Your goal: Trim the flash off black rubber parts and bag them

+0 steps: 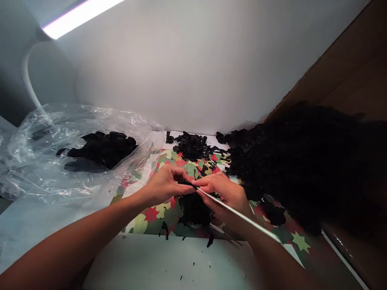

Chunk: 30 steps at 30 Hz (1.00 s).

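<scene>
My left hand [165, 185] is closed in a pinch on a small black piece [188, 183] above the table. Facing it, my right hand [225, 193] is closed around a long thin metal tool [242, 215], whose tip meets the black piece between the two hands. The tool's shaft runs back over my right wrist. Directly under the hands lies a small heap of black scraps [193, 209] on a star-patterned paper [157, 213].
A clear plastic bag [60, 161] holding black pieces lies at the left. A large pile of black pieces [302, 165] fills the right, a smaller heap [192, 146] sits at the back. Metal tweezers [222, 232] lie below my right hand. A lamp [75, 16] shines above.
</scene>
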Motion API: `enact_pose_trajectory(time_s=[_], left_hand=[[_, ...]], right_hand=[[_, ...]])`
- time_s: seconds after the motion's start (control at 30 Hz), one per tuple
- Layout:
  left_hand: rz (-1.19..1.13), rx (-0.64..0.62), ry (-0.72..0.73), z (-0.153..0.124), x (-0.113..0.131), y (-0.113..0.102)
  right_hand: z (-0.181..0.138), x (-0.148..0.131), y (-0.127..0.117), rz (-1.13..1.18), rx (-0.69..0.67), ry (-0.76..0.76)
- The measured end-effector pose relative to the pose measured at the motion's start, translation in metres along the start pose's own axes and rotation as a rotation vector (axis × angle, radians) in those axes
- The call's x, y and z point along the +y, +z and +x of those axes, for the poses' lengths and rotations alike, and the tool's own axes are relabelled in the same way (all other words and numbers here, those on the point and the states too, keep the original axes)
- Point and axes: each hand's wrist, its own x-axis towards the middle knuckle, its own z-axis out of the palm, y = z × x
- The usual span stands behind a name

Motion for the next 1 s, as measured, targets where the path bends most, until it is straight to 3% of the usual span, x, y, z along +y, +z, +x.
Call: enact_pose_trajectory(time_s=[0.1, 0.2, 0.43, 0.57, 1.0], left_hand=[[-0.004, 0.001, -0.005, 0.0, 0.0, 0.001], [-0.013, 0.02, -0.002, 0.0, -0.003, 0.001], [-0.023, 0.067, 0.138, 0.001, -0.008, -0.005], [-0.027, 0.058, 0.161, 0.002, -0.008, -0.004], [-0.011, 0.077, 0.106, 0.001, -0.008, 0.0]], right_hand=[[0.0, -0.001, 0.006, -0.111, 0.017, -0.079], [0.001, -0.001, 0.01, -0.157, 0.078, 0.001], [0.002, -0.004, -0.005, 0.175, 0.108, 0.261], [0.001, -0.006, -0.009, 0.238, 0.089, 0.239], [0.003, -0.006, -0.005, 0.067, 0.029, 0.144]])
